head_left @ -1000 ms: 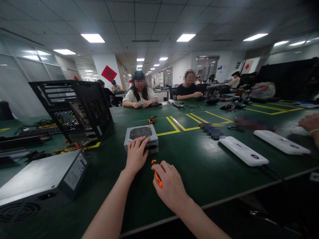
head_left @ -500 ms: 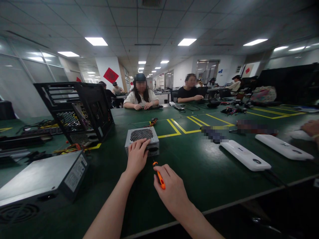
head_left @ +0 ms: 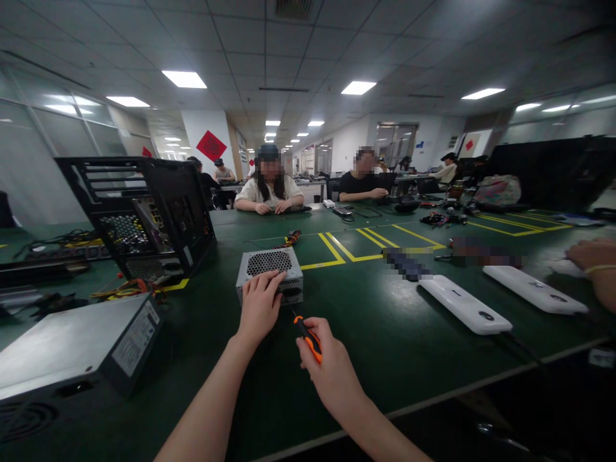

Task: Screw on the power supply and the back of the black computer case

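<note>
A small grey power supply unit (head_left: 244,263) with a honeycomb grille on top rests on the green table. My left hand (head_left: 260,307) presses on its front left, fingers bent over the top edge and holding it; the thumb is hidden. In my right hand (head_left: 332,362) is a screwdriver (head_left: 300,326) with an orange and black handle, gripped between thumb and fingers. Its thin shaft points up and left to the unit's front face, near the lower edge below the black socket. Whether the tip sits in a screw is too small to tell.
A larger power supply (head_left: 72,340) lies at left, with an open black computer case (head_left: 192,212) and cables behind it. Two white power banks (head_left: 462,305) lie on the right, near another person's hand (head_left: 594,256). Two people sit across the table (head_left: 385,359).
The view has shifted slightly, moving most things a little left. My right hand has turned on the screwdriver, so more of the handle's black part shows. My left hand stays on the power supply unit.
</note>
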Available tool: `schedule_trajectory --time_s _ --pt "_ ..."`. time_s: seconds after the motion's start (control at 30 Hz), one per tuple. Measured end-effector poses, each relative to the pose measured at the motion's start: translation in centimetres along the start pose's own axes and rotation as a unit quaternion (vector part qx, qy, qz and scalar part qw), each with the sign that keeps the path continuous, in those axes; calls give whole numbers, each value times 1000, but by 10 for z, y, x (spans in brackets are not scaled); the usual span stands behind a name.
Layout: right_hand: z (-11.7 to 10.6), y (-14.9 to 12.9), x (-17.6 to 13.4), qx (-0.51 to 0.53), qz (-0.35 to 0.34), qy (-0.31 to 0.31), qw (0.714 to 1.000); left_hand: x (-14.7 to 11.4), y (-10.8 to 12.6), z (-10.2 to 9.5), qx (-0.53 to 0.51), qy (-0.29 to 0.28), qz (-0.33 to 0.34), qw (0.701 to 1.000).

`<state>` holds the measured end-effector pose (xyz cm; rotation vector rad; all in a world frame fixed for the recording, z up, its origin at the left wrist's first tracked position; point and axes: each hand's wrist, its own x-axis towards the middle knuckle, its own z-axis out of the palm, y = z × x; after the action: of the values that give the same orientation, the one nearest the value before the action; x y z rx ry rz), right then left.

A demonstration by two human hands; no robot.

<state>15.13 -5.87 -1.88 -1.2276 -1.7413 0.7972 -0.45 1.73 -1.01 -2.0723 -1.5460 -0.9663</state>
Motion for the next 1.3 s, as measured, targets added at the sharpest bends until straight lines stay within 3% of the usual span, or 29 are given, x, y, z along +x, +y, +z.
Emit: schedule_trajectory --time_s 0.1,0.23,0.33,0.43,0.73,1.03,1.3 --pt "1 2 3 174 103 -59 977 0 0 0 -2 1 1 1000" --pt "4 -3 9 379 246 -95 887 0 0 0 -3 2 -2 1000" --pt "8 -10 13 459 319 -83 825 0 0 0 -6 0 -5 1000" --pt "12 -14 16 501 340 -60 793 0 -1 -1 -6 -5 -7 1000" --pt "11 -15 20 538 399 -69 739 0 -2 -1 -14 -12 -7 1000" --pt "13 -12 20 567 379 -37 731 -1 -2 -1 -19 -10 -7 1000" --pt "14 -13 23 565 417 -63 710 0 -2 -1 -13 -7 -7 1000"
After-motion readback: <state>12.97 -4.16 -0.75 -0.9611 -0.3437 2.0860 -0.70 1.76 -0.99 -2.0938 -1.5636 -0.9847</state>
